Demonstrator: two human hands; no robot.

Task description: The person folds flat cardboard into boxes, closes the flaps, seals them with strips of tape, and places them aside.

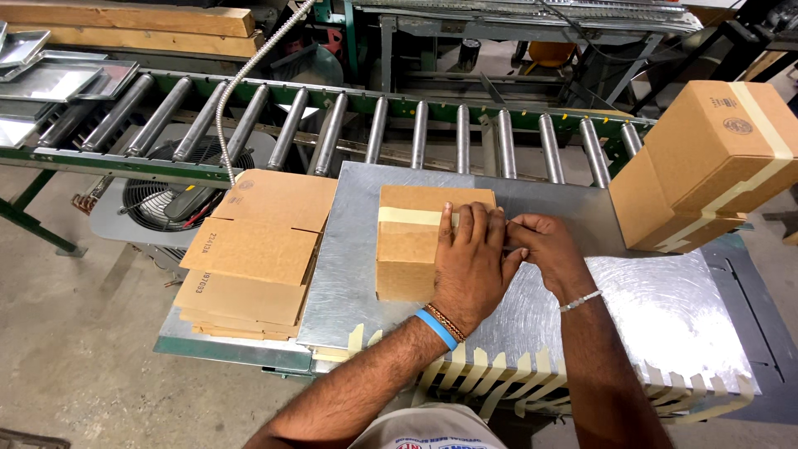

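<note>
— On the metal worktop [665,308], just before the roller conveyor [374,125], what sits?
— A small cardboard box [407,241], beside flat cartons [258,249]. The left hand [470,266] lies open, pressing its top; the right hand [540,245] pinches tan tape [411,216] at its edge.

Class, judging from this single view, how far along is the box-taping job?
Done: two sealed brown cardboard boxes stacked at right. In hand: left hand presses down the small brown cardboard box while right hand lays a tan tape strip across it. Left: flat cardboard blanks and pre-cut tape strips.
</note>
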